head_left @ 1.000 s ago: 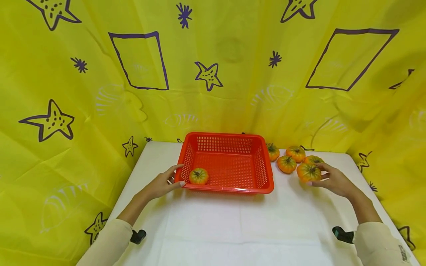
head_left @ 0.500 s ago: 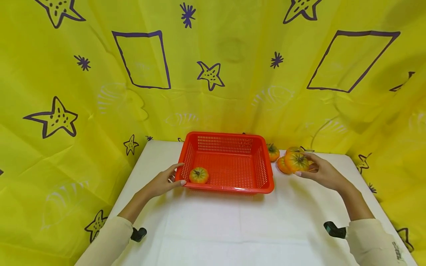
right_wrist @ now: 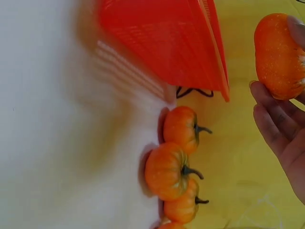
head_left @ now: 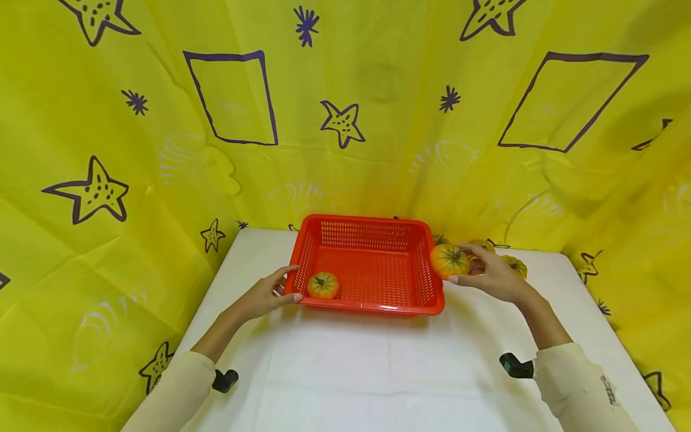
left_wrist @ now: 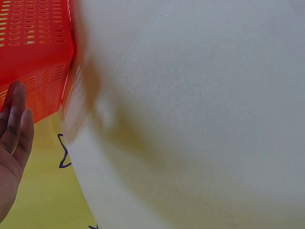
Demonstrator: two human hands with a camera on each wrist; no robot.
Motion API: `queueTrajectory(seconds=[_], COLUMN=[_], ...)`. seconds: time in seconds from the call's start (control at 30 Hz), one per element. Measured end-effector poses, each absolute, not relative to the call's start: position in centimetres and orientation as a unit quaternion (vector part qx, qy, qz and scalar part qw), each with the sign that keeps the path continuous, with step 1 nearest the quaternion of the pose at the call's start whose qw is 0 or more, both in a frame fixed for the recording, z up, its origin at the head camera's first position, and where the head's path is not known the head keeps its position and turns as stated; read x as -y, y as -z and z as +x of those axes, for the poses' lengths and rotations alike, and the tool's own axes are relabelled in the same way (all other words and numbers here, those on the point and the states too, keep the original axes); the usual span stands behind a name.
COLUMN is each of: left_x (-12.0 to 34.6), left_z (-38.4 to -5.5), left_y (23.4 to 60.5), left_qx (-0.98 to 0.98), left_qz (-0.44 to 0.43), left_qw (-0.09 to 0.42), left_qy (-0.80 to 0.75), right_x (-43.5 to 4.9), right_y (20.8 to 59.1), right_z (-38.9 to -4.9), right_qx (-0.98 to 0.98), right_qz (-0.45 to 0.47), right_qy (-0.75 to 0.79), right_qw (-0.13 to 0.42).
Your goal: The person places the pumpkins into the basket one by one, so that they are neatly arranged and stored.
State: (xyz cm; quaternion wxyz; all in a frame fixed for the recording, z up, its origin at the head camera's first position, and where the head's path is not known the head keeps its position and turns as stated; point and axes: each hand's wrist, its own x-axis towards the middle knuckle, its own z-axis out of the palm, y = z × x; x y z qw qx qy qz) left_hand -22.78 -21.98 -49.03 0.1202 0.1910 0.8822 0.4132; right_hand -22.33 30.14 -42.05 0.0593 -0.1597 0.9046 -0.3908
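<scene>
A small orange pumpkin (head_left: 450, 261) with green on its top is held by my right hand (head_left: 493, 276), between thumb and fingers. It overlaps the right rim of a red plastic basket (head_left: 372, 306) in the head view. My left hand (head_left: 266, 297) grips the basket's front left corner, thumb at the front rim and index finger at the left rim. In the left wrist view its fingers (left_wrist: 16, 114) lie along the outside wall. Another pumpkin (head_left: 323, 285) sits inside the basket at the front left.
Several more pumpkins stand right of the basket, among them one (head_left: 514, 267) beyond my right hand and one (right_wrist: 167, 171) clearly seen in the right wrist view. A white cloth covers the table (head_left: 345, 372). A yellow patterned curtain (head_left: 388, 174) hangs behind and at the sides.
My right hand has carried the pumpkin leftward from the pumpkin group to the basket's right rim. The left hand, the basket and the pumpkin inside have stayed in place.
</scene>
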Motion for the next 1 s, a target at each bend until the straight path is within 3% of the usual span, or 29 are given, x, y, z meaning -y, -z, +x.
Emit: queueTrajectory(seconds=[0.6,1.0], left_x=[22.0,22.0], left_z=[-22.9,-22.8], left_y=[49.2,49.1], left_qx=[-0.884,-0.884], left_qz=[0.197,0.193], left_qw=[0.108,0.11], left_qy=[-0.41,-0.411], right_x=[-24.1,-21.8], right_y=[43.2,44.6], right_z=[-24.5,-25.2], right_qx=[-0.844,-0.839], right_qz=[-0.208,-0.226], right_qy=[0.482,0.485], right_qw=[0.11,0.104])
